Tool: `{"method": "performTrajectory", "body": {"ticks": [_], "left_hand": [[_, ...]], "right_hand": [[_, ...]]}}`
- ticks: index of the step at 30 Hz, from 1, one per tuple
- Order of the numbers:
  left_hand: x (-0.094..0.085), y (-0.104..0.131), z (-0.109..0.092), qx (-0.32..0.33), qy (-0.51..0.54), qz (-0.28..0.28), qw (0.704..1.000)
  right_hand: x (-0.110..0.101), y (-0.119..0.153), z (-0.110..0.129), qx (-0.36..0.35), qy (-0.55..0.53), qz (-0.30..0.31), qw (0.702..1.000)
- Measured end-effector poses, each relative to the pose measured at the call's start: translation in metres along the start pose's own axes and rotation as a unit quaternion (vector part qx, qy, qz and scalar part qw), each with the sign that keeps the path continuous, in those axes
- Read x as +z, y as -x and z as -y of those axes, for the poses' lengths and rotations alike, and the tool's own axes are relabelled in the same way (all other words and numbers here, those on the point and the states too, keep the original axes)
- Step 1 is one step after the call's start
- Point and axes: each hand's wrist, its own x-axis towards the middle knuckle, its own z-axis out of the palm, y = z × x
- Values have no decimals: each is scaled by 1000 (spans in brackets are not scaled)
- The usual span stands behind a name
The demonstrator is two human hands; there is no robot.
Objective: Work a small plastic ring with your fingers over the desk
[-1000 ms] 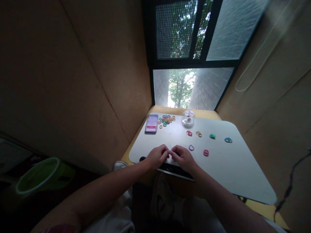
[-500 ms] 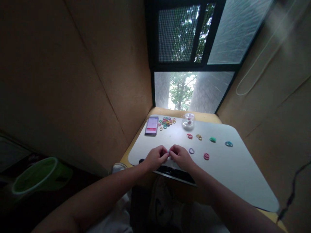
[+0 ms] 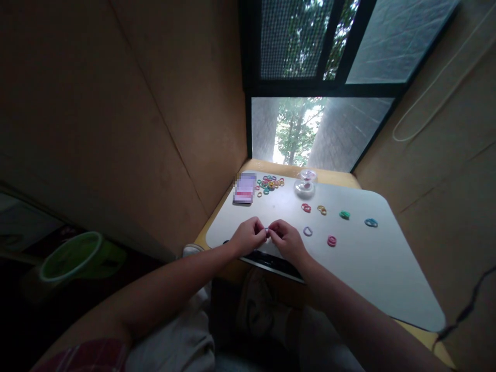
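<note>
My left hand (image 3: 249, 237) and my right hand (image 3: 285, 239) meet over the front of the white board, fingers pinched on a small purple band (image 3: 267, 230). Right of them lies a purple band (image 3: 307, 231), then a pink pile (image 3: 331, 241). Behind these, small groups form a row: red bands (image 3: 306, 207), yellow bands (image 3: 322, 210), green bands (image 3: 344, 215) and blue bands (image 3: 371, 222). A mixed heap of coloured bands (image 3: 271, 184) sits at the back left.
A phone (image 3: 244, 188) with a blurred screen lies at the back left of the white board (image 3: 372, 268). A clear container (image 3: 305, 187) stands at the back. A green basket (image 3: 73, 258) is low on the left.
The view has shifted, so the board appears slightly higher. A purple band now shows between my fingertips, where a pale bluish spot showed before. My hands remain together.
</note>
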Motion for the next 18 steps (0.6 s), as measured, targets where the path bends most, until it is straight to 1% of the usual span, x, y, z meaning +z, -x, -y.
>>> {"method": "performTrajectory", "body": {"ticks": [6,10,18], "left_hand": [[-1,2,-2,-20,33,5,999],[-3,4,-2,-21,59,27,998],[-7,5,0,26,45,64,997]], "right_hand": [[-1,2,5,-5,16,11,1000],[-2,2,6,-8,41,7,999],[-2,3,6,-8,70,-9,997]]}}
